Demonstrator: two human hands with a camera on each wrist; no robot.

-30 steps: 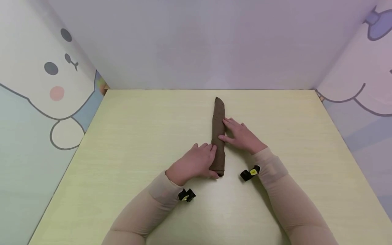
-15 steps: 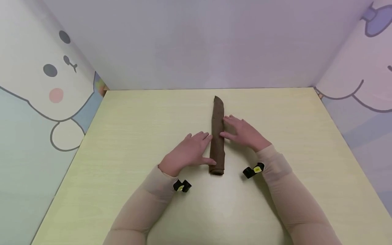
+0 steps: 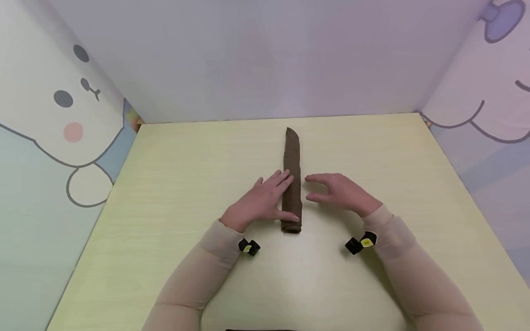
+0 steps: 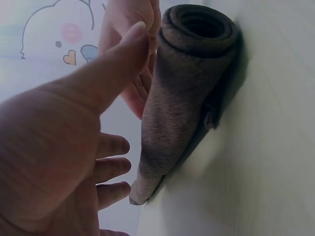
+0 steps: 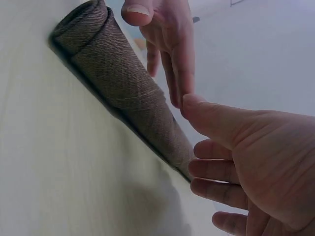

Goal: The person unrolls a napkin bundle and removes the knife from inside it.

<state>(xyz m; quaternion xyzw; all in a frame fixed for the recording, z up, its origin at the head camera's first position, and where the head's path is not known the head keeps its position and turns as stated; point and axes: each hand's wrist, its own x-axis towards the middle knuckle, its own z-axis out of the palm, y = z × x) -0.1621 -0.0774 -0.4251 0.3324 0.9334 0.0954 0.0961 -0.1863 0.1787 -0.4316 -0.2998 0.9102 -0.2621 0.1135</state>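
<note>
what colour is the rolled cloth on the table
The rolled cloth is plain brown, best seen in the head view.

I see the surface (image 3: 174, 184), a wall (image 3: 265, 59) at its far edge, a cartoon face (image 3: 54, 105) past its left edge, a drawing (image 3: 492, 92) past its right.

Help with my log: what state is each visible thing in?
Brown cloth: rolled up, lying on the table.
Left grip: fingers extended over the cloth, contact unclear.
Right grip: fingers relaxed, empty, apart from the cloth.
Sleeves: down, not rolled up.
Black wrist cameras: worn, one per side.
</note>
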